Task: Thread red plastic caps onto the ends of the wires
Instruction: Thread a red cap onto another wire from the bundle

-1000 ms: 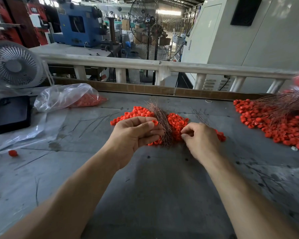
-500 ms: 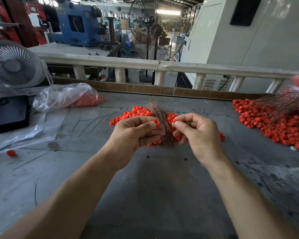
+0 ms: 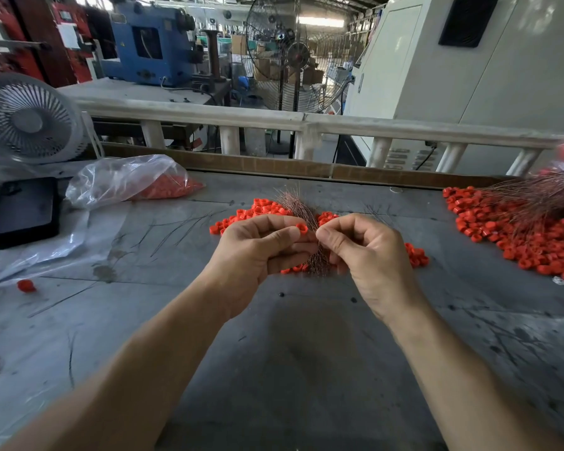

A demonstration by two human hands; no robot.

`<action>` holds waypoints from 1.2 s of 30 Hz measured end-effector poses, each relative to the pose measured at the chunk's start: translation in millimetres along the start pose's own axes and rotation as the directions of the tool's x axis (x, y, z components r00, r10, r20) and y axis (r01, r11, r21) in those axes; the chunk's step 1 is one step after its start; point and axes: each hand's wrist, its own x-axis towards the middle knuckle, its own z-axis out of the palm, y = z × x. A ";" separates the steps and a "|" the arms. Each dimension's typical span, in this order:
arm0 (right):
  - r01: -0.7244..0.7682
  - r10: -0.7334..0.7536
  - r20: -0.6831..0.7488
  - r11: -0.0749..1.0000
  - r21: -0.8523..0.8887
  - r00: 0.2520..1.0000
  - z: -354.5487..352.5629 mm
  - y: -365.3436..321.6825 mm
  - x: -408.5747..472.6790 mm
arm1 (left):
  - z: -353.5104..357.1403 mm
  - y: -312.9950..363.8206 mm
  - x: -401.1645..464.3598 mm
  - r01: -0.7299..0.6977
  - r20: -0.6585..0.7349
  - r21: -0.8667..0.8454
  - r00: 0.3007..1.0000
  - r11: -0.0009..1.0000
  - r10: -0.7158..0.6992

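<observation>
Pinched between the thumb and forefinger of the left hand (image 3: 258, 255) is a single red cap (image 3: 302, 228), while the lower fingers of the same hand are curled round a bundle of wires (image 3: 298, 209) that fans upward beyond the grip. Just beside the cap, the right hand (image 3: 368, 255) is held with thumb and forefinger pressed together; a wire end is probably nipped there, but it is too fine to be made out.

For the step to be done well, the cap's opening should be turned toward the right fingertips and kept steady, and one wire only should be fed in, close to its tip, so that it is not bent. The bundle should be kept tight enough that neighbouring strands are not caught.

Behind and beneath the grip, loose caps (image 3: 261, 206) are heaped on the bench (image 3: 306, 369). Well off to the left of the grip, a clear plastic bag (image 3: 124, 177) is lying on its side with more red caps inside. Far to the right, a larger heap (image 3: 502, 229) is seen with wires lying across it.
</observation>
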 end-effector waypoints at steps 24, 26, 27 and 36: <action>0.311 -0.293 0.107 0.871 -0.380 0.950 0.8 -17.2 -2.4 | 4.7 -5.6 -0.7 -0.125 -0.002 0.347 0.991 0.930 0.134; 0.296 -0.279 0.100 0.880 -0.372 0.955 0.2 -16.9 -2.5 | 4.6 -6.4 -0.9 -0.142 0.005 0.368 0.989 0.919 0.150; 0.287 -0.272 0.095 0.883 -0.371 0.958 0.2 -16.6 -2.7 | 4.4 -7.0 -0.9 -0.152 0.010 0.383 0.987 0.911 0.161; 0.370 -0.338 0.156 0.785 -0.497 0.928 4.6 -18.5 -6.5 | 2.2 -5.4 -0.2 -0.081 -0.016 0.260 0.996 0.962 0.088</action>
